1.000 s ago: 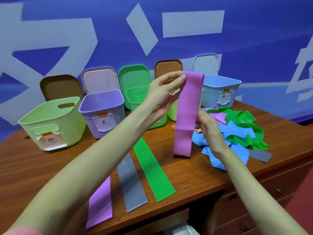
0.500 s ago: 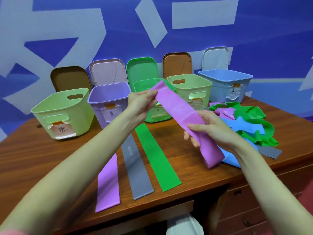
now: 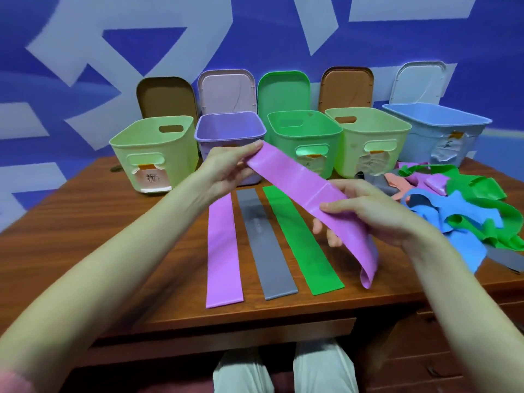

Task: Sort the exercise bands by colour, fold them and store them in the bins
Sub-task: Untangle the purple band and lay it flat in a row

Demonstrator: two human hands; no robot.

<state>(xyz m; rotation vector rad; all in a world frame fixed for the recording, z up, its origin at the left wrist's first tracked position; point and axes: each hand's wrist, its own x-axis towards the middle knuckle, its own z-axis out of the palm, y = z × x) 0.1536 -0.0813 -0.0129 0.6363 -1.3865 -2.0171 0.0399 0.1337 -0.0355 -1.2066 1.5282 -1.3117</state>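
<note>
I hold a purple exercise band point(image 3: 300, 185) slanted above the table. My left hand point(image 3: 226, 168) pinches its upper end in front of the purple bin point(image 3: 229, 129). My right hand point(image 3: 365, 214) grips its middle, and the lower end droops past my wrist. Three bands lie flat side by side on the table: purple point(image 3: 222, 251), grey point(image 3: 265, 248) and green point(image 3: 302, 239). A tangled pile of green, blue, pink, purple and grey bands point(image 3: 465, 211) lies at the right.
Several open bins stand in a row at the back: pale green point(image 3: 153, 148), purple, green point(image 3: 303, 129), pale green point(image 3: 368, 131) and blue point(image 3: 436, 123). Their lids lean on the blue wall behind. The wooden table's front edge point(image 3: 226, 321) is close to my knees.
The held purple band went from hanging upright to slanting low over the table. My left hand dropped toward the purple bin, and my right hand slid further along the band.
</note>
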